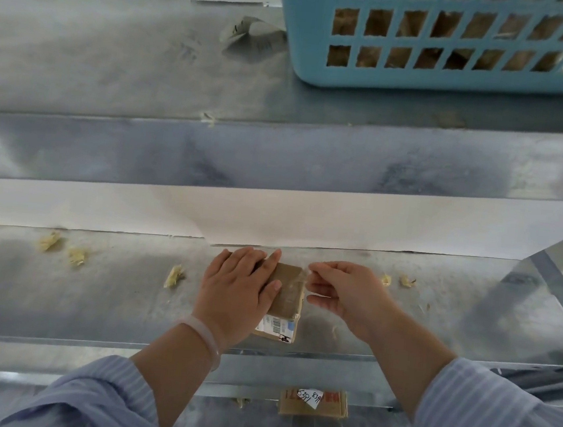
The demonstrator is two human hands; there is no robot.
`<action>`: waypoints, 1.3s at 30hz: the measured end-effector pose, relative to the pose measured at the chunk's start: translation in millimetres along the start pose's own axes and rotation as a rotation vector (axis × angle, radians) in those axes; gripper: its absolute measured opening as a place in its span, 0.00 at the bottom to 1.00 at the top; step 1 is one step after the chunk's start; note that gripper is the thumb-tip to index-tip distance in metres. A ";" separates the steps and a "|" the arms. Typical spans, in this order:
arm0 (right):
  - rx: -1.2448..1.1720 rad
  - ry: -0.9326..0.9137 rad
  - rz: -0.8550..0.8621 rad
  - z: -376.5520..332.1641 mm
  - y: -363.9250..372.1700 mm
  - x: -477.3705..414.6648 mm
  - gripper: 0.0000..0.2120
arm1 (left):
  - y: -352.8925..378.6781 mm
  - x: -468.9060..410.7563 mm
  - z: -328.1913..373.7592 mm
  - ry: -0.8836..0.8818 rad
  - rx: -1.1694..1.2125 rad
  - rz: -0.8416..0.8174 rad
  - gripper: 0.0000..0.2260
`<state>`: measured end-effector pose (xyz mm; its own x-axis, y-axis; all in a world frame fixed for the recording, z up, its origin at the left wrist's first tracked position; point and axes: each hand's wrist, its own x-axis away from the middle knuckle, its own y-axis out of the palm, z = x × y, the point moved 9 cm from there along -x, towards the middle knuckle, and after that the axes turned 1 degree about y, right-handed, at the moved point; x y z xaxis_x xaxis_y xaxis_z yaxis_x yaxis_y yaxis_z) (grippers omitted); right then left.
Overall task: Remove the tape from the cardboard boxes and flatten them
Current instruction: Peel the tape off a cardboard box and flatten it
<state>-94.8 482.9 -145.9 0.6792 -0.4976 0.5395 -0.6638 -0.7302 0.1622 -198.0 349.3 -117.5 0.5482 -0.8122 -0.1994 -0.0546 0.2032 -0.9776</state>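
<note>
A small brown cardboard box [287, 295] lies flat on the metal shelf [93, 295], with a white barcode label at its near end. My left hand [237, 286] presses down on the box's left part with straight fingers. Just right of the box, my right hand [344, 293] pinches a strip of clear tape [305, 276] that still clings to the box's far right corner. The tape is thin and hard to make out.
Crumpled yellowish tape scraps [174, 276] lie scattered along the shelf on both sides. A blue plastic basket [457, 82] holding cardboard stands on the upper shelf at the right. Another flattened cardboard piece [313, 404] with a white slip lies below the shelf's front edge.
</note>
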 end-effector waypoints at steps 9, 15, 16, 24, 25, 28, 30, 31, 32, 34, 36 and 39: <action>1.000 -0.546 0.127 -31.0 15.4 20.8 0.07 | 3.1 -0.9 0.1 -0.010 -0.004 -0.026 0.25; 1.096 -0.786 0.103 -37.2 27.2 32.9 0.06 | 2.2 0.4 0.9 -0.026 -0.003 -0.020 0.24; 1.082 -0.764 0.101 -35.7 25.5 32.7 0.06 | 2.4 0.0 1.4 -0.028 0.003 -0.026 0.24; 0.802 -0.540 0.081 -27.1 16.0 29.5 0.09 | 3.7 -1.7 4.1 -0.057 -0.019 -0.058 0.28; 0.757 -0.518 0.077 -26.5 15.1 30.6 0.09 | 5.0 -3.4 3.9 -0.068 -0.022 -0.077 0.29; 0.467 -0.356 0.116 -20.9 0.9 25.3 0.08 | 4.7 -6.6 4.7 -0.074 -0.027 -0.096 0.31; 0.359 -0.239 0.169 -13.4 -7.0 19.4 0.08 | 5.1 -5.5 4.4 -0.069 -0.035 -0.105 0.30; 0.346 -0.195 0.192 -10.4 -9.1 15.9 0.07 | 4.9 -4.2 4.3 -0.070 -0.040 -0.104 0.29; 0.356 -0.171 0.201 -8.1 -10.1 13.2 0.07 | 4.6 -3.2 4.4 -0.073 -0.039 -0.092 0.28; 0.453 -0.151 0.228 -6.6 -9.6 12.2 0.07 | 4.0 -3.8 4.7 -0.080 -0.030 -0.060 0.26; 0.817 -0.174 0.211 -5.5 -3.5 9.7 0.10 | 3.4 -5.7 5.4 -0.091 -0.024 -0.046 0.25; 0.853 -0.130 0.164 19.0 -1.8 10.3 0.13 | -0.2 -6.4 7.4 -0.117 -0.028 -0.033 0.25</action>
<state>-80.7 470.3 -156.4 0.6603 -0.6387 0.3952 -0.3307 -0.7197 -0.6105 -195.4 358.5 -115.5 0.6433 -0.7487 -0.1598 -0.0573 0.1611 -0.9853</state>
